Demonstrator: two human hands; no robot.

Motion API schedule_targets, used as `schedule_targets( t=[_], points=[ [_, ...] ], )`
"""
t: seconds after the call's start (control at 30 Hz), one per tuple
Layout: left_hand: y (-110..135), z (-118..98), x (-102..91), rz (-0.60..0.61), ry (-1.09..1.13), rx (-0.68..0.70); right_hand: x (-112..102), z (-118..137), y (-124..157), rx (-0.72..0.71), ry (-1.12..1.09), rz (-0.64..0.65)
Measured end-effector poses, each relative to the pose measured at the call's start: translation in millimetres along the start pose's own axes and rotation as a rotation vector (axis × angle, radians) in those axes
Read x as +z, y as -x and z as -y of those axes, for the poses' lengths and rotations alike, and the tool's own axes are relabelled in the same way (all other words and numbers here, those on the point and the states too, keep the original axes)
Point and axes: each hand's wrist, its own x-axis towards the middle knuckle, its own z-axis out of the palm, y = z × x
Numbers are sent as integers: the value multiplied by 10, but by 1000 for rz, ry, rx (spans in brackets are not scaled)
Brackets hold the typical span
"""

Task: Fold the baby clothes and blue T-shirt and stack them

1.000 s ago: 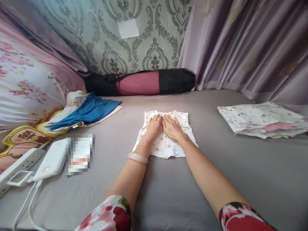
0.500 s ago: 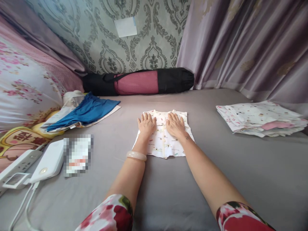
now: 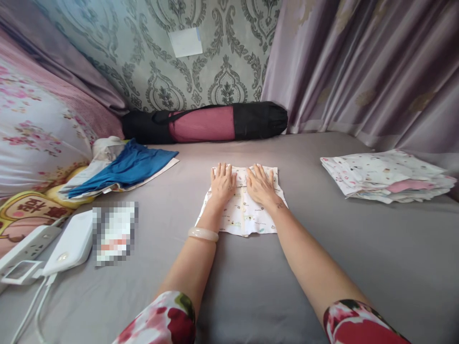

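Observation:
A small white baby shirt (image 3: pixel 247 220) with a scattered print lies spread on the grey bed sheet (image 3: pixel 251 286), its button strip running down the middle. My left hand (image 3: pixel 223 184) rests flat on the shirt's upper left part, fingers stretched out and pointing away from me. On the upper right part lies my right hand (image 3: pixel 261 185), also flat with its fingers extended. Parts of the cloth beneath both palms are hidden. A pale bangle (image 3: pixel 203 233) circles my left wrist.
Folded printed clothes (image 3: pixel 387 174) are stacked at right. At left lie a blue garment (image 3: pixel 125 167), a white power bank (image 3: pixel 70 243) with cables, a power strip (image 3: pixel 30 251) and a blurred-out item (image 3: pixel 115 234). A rolled mat in a bag (image 3: pixel 202 124) lines the wall.
My left hand has shifted slightly right and forward on the shirt, and my right hand has moved slightly forward. Both stay flat on the cloth. The view has tilted a little.

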Motion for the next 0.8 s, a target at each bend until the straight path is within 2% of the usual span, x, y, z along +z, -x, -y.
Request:
schedule_targets(
  t=[0.1, 0.2, 0.27, 0.6, 0.8],
  points=[
    [2, -40, 45, 93, -3, 79, 0, 40, 8, -79, -19, 44],
    [-2, -38, 80, 196, -8, 93, 8, 55, 7, -77, -44, 107],
    [-8, -31, 89, 216, -9, 84, 12, 56, 3, -65, -54, 119],
    [-1, -37, 40, 177, 7, 92, -8, 54, 0, -50, -63, 117],
    [5, -27, 12, 74, -4, 3, -2, 9, -17, 70, -22, 15]
  ],
)
